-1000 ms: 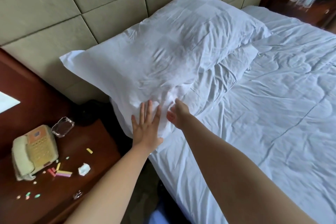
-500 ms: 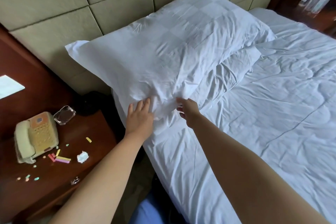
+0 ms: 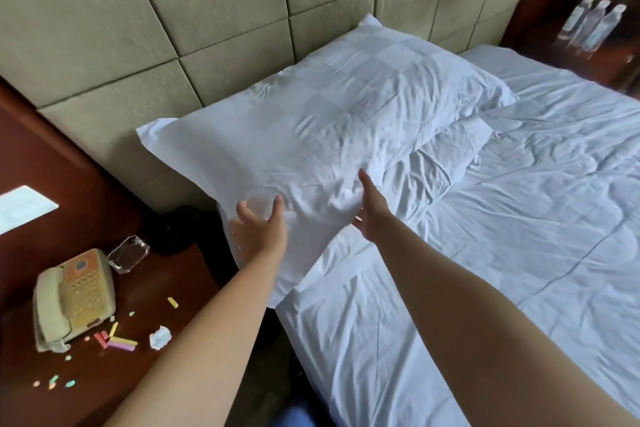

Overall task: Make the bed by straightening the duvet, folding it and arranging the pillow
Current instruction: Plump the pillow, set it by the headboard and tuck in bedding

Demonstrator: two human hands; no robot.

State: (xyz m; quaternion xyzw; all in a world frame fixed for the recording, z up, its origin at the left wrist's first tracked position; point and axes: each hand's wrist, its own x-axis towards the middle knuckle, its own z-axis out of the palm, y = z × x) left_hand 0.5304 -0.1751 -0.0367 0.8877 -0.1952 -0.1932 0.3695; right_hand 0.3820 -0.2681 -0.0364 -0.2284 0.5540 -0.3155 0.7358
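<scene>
A large white pillow [image 3: 329, 121] lies tilted against the padded headboard, on top of a second, flatter pillow [image 3: 446, 156]. My left hand [image 3: 259, 229] cups the top pillow's near end, with the fingertips sunk into the fabric. At the same end, my right hand [image 3: 370, 211] holds the near edge; the thumb points up and the fingers are hidden under the cloth. The creased white duvet [image 3: 536, 218] is spread flat over the mattress to the right.
The green padded headboard [image 3: 207, 28] runs along the back. At the left, a dark wooden nightstand [image 3: 180, 295] carries a beige telephone [image 3: 74, 295], a glass ashtray [image 3: 128, 253], coloured chalk bits [image 3: 121, 343] and a paper wad [image 3: 160, 336]. Water bottles [image 3: 592, 24] stand far right.
My left hand went from lying flat on the pillow to cupping its end. My right hand slid under the near edge, and the pillow's near end has risen slightly.
</scene>
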